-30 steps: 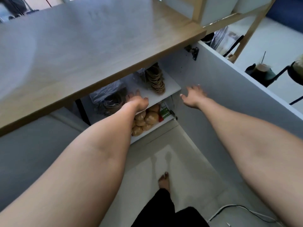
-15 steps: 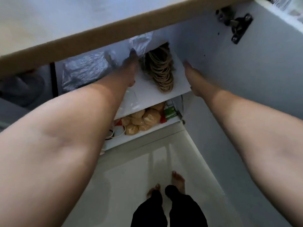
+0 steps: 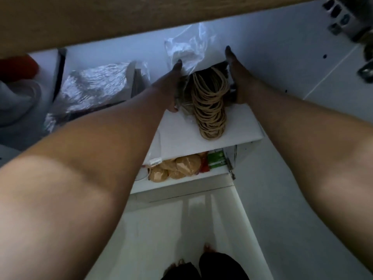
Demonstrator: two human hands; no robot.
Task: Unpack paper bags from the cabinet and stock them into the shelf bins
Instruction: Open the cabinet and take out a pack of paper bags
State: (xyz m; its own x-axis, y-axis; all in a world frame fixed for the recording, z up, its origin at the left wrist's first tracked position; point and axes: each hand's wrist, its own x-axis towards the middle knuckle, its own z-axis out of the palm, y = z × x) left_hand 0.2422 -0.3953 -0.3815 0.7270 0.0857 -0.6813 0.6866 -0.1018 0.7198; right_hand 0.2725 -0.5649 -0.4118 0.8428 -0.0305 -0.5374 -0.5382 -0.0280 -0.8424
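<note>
Both hands now advanced deeper into cabinet (image 3: 292, 63) since half a second ago, from short of the bundle to either side of it; view closer in, wooden countertop (image 3: 101, 15) filling the top edge.

Left hand (image 3: 171, 87) against left side of paper bag bundle (image 3: 210, 106), fingers extended, flat against its clear plastic wrap (image 3: 187, 47). Right hand (image 3: 237, 79) against right side, fingers straight, pointing toward cabinet back. No curl or pinch seen on either hand; thumbs partly hidden in shadow.

Bundle lying on upper white shelf (image 3: 242, 128), twine handles stacked toward the front edge, bag bodies dark and mostly hidden behind them.

Crumpled silvery plastic package (image 3: 94, 87) to the left on same level, well apart from bundle. Lower shelf (image 3: 181, 182): brown bagged items (image 3: 177, 167), green box (image 3: 217, 159) just beside them. Hinge hardware (image 3: 343, 19) on open door (image 3: 312, 178), upper right. Bare feet (image 3: 207, 248) on pale floor (image 3: 161, 229) below.
</note>
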